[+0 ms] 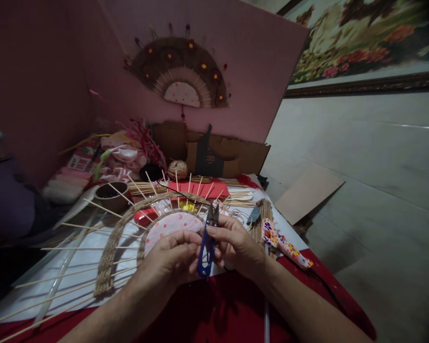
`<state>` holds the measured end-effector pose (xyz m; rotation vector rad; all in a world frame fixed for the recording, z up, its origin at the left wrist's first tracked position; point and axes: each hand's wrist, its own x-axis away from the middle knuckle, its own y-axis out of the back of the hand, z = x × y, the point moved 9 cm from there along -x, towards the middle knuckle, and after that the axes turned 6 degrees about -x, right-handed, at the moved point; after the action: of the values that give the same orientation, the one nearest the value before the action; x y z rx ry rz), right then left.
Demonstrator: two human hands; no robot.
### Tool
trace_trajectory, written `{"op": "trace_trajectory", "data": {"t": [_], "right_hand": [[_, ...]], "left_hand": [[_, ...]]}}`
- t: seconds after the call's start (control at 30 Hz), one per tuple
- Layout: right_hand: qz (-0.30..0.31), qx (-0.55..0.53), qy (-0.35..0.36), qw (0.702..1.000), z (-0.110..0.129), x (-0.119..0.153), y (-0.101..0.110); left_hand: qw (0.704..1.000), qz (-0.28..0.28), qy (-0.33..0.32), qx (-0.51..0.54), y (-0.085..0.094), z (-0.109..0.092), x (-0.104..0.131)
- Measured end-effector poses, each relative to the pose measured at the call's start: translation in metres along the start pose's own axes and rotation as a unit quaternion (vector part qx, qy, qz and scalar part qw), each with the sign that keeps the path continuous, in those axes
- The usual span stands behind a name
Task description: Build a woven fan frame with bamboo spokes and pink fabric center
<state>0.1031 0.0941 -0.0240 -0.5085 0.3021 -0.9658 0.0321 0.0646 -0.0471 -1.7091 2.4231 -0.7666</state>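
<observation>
My right hand point(236, 243) is closed round small blue-handled thread snips point(205, 252), their dark blades pointing up. Beside it my left hand point(177, 252) has its fingers pinched together near the snips; what lies between them is too small to tell. Just beyond my hands lies a fan-shaped frame of thin wooden sticks, with a braided brown band point(110, 257) woven across them and a pink dotted half-round piece point(171, 226) at its centre. A thin black cord point(173, 188) runs over the frame towards the snips.
A patterned glue gun point(286, 245) lies at the right on bundled brown strips. Behind are a tape roll point(111, 196), a twine ball point(178, 169), red sheets point(196, 187), a cardboard piece point(236, 157) and piled pink cloth. A finished fan point(178, 62) hangs on the pink wall. Someone's sleeve shows at left.
</observation>
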Motion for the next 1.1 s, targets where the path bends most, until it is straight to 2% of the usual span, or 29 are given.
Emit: {"op": "trace_trajectory", "data": {"t": [0.2,0.53,1.1], "right_hand": [[0.025,0.025,0.034,0.999,0.005,0.001,-0.001],[0.061,0.023,0.046,0.997,0.007,0.002,-0.007],[0.057,0.019,0.046,0.997,0.006,0.003,-0.006]], "left_hand": [[0.997,-0.011,0.011,-0.069,-0.001,-0.003,0.007],[0.997,-0.007,0.026,-0.070,-0.007,-0.002,0.015],[0.998,-0.007,0.020,-0.054,-0.007,-0.003,0.015]]}}
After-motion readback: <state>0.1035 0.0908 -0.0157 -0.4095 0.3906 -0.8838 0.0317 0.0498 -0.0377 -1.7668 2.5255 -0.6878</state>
